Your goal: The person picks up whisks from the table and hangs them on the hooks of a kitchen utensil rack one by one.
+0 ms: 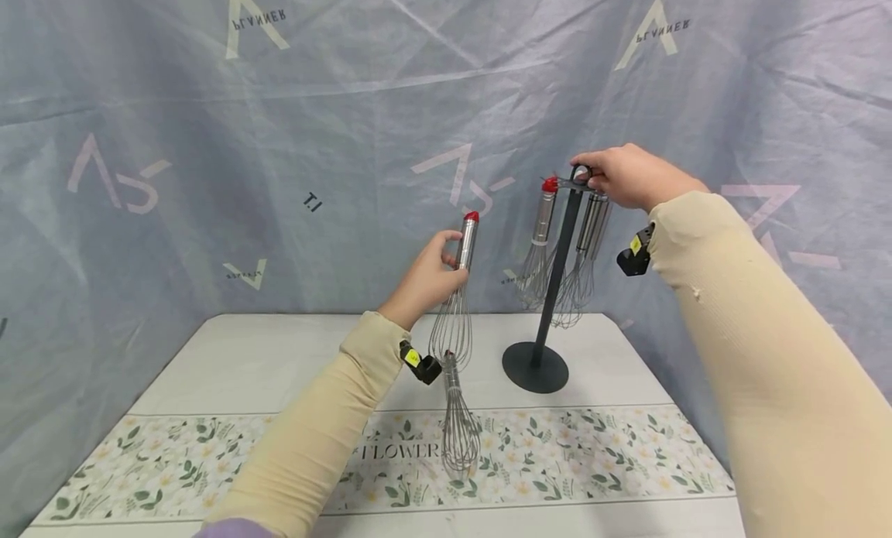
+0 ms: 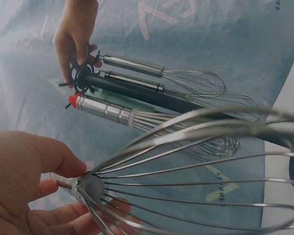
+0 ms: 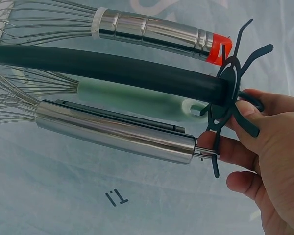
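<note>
My left hand (image 1: 430, 275) holds a large steel whisk (image 1: 468, 244) with a red handle end. It is upright, wires pointing down, and in the left wrist view thumb and fingers sit around the handle near the wires. At the right, my right hand (image 1: 637, 174) grips the hooked top of a black utensil stand (image 1: 557, 275), fingers among the hooks. From those hooks hang several whisks: a red-ended steel one (image 3: 154, 32), a green-handled one (image 3: 132, 98) and a plain steel-handled one (image 3: 117, 132). Another narrow steel handle is partly hidden behind it.
A smaller steel whisk (image 1: 460, 437) lies on the white table (image 1: 265, 352), across its floral band and below my left hand. The stand's round black base (image 1: 519, 368) rests toward the table's back right. Grey printed cloth (image 1: 348, 174) encloses the back and sides.
</note>
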The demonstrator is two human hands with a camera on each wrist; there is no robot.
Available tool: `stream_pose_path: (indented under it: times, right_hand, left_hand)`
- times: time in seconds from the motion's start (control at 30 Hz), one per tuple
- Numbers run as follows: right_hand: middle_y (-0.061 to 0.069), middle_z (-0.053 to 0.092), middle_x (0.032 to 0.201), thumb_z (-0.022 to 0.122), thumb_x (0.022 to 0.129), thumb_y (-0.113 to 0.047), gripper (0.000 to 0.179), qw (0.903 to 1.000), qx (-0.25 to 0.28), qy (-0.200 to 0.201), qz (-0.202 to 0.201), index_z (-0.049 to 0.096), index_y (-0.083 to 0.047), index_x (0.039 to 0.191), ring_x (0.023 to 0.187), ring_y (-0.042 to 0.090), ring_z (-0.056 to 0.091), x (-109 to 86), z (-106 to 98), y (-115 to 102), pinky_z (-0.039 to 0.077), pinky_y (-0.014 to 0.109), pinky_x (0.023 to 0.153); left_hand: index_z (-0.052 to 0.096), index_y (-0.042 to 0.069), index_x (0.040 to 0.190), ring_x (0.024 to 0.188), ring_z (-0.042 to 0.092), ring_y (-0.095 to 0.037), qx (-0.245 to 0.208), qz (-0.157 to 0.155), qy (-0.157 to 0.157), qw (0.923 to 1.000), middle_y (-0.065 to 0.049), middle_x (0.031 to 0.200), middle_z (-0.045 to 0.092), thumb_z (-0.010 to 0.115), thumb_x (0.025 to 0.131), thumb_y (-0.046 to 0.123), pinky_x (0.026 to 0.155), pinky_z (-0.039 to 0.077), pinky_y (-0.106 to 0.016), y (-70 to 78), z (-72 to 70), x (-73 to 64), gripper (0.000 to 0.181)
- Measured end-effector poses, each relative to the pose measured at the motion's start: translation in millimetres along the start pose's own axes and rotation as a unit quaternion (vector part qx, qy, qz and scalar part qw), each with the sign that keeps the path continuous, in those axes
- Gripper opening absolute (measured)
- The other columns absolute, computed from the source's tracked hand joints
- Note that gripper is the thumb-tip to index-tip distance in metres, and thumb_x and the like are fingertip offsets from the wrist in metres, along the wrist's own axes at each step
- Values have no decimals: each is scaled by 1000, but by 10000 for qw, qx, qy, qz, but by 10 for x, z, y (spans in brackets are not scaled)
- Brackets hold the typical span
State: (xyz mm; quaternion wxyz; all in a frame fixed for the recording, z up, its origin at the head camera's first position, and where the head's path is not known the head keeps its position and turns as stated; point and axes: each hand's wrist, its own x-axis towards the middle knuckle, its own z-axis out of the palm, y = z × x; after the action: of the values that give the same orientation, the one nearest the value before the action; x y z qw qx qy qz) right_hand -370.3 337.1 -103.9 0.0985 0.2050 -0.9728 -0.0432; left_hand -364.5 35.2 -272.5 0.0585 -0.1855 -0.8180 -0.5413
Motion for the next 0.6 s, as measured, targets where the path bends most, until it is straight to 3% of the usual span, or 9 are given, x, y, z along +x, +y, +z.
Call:
stream_pose_path:
  times: [0.13, 0.4, 0.6]
  right_hand:
    - [24, 62, 133, 48, 106, -5, 49, 10000, -65, -25, -1, 36, 1, 154, 101, 35, 65, 0, -2, -17, 46, 46, 78]
    - [24, 64, 130, 48, 106, -4, 47, 9998, -179, -38, -47, 40, 2, 152, 102, 35, 65, 7, -8, -48, 47, 46, 79]
    - [24, 66, 126, 49, 106, -4, 45, 9996, -288, 19, -77, 42, 0, 150, 103, 36, 65, 15, -4, -66, 48, 49, 84]
  left_hand:
    - [41, 26, 148, 61, 57, -21, 21, 91, -131, 9999, -9, 110, 59, 62, 92, 6, 50, 51, -33, 102, 41, 61, 63]
    - [40, 28, 150, 70, 61, -24, -64, 413, -350, 9985, -7, 111, 59, 61, 93, 7, 54, 53, -34, 255, 139, 158, 64]
    - [40, 32, 149, 58, 53, -22, -87, 590, -450, 9972, -5, 113, 58, 61, 94, 7, 53, 51, -34, 364, 209, 209, 64]
